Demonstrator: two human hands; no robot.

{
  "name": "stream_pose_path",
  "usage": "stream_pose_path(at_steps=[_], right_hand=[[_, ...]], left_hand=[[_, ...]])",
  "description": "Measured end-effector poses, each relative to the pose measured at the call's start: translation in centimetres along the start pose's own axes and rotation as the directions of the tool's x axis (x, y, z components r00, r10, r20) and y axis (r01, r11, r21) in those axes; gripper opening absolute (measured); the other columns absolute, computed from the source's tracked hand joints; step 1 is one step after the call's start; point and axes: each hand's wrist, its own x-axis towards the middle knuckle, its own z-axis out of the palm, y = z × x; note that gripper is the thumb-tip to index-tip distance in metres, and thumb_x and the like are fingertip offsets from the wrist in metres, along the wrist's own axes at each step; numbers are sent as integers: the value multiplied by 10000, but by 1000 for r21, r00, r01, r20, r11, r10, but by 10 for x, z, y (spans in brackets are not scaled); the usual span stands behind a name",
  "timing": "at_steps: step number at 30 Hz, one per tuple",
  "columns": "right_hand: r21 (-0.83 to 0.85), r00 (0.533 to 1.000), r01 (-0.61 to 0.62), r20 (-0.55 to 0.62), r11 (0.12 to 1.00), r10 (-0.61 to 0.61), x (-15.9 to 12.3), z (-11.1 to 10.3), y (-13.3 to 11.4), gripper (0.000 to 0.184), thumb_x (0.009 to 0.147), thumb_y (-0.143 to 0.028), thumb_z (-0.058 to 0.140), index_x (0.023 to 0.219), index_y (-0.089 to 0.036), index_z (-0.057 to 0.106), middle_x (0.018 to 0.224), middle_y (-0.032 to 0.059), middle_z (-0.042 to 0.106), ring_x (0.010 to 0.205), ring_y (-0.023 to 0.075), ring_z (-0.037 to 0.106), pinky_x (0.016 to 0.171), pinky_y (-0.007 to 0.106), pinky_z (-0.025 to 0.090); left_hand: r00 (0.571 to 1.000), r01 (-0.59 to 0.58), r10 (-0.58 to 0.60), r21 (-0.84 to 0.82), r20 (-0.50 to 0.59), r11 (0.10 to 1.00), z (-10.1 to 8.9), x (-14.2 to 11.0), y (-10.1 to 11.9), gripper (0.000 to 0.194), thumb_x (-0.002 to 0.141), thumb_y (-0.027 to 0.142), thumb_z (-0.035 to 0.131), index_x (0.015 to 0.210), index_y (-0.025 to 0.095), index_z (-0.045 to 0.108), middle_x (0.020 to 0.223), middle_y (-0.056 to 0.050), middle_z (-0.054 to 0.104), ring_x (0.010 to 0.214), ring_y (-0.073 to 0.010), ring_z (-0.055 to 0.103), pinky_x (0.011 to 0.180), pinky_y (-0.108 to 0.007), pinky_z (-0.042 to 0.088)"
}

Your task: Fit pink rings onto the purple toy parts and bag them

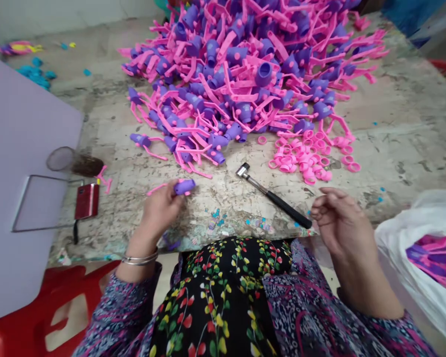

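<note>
My left hand (162, 208) is closed around a purple and pink plastic piece (185, 187). The purple hollow body pokes out past my fingers on the right, and a pink arm sticks out on the left. My right hand (344, 223) hovers at the table's front edge, fingers loosely curled and nothing visible in them. Just left of it lies a small hammer (273, 196) with a black handle and metal head, apart from both hands. Beyond the hammer is a loose heap of small pink rings (305, 156).
A large pile of purple and pink pieces (241, 74) covers the table's far middle. On the left are a red phone-like object (86, 201), a tipped clear cup (61, 159) and blue bits (35, 74). A white sack (397, 238) holding similar pieces stands at right.
</note>
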Motion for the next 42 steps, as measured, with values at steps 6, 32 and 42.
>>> stream_pose_path(at_steps=[6,32,42], right_hand=[[-448,869,232,494,863,22,-11,63,36,162,873,-299,643,995,-215,709,828,28,716,713,156,667,680,306,561],[-431,781,312,624,847,30,-19,89,45,274,862,-384,676,1067,-203,692,907,38,723,782,177,651,722,310,521],[-377,682,458,730,805,-46,-22,87,39,256,902,-387,649,1081,-210,698,997,48,741,873,183,676,780,300,521]], left_hand=[[982,-162,183,-318,39,934,28,-12,30,430,833,183,566,1258,178,627,1093,-85,720,956,-231,667,871,-384,525],[828,-557,559,-196,-54,807,35,-32,72,510,1000,490,356,1213,137,656,1202,-162,702,1163,-303,630,1002,-456,489],[844,-348,471,-406,257,845,29,-31,77,742,930,677,363,1468,172,441,1406,-156,572,1314,-317,519,1095,-469,397]])
